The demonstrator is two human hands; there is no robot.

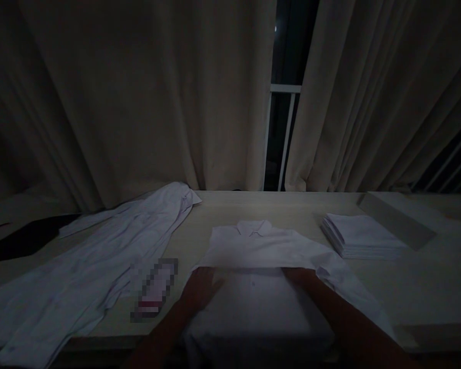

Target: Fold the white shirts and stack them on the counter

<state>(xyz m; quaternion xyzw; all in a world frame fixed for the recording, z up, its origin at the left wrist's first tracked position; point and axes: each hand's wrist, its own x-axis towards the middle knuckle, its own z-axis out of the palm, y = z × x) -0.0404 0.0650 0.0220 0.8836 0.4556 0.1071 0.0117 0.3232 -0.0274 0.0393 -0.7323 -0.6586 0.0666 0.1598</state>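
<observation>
A white collared shirt lies in front of me, collar away from me, with a straight crosswise fold at its middle and its lower part hanging over the table's near edge. My left hand holds the shirt at the left end of that fold, fingertips tucked out of sight under the cloth. At the fold's right end my right hand grips it too, its fingers mostly covered by fabric. One sleeve spreads to the right, past my right forearm.
Another white shirt lies loosely along the left of the pale table. Between the shirts is a pixelated object. A folded white stack and a pale box-like object sit right. Curtains hang behind.
</observation>
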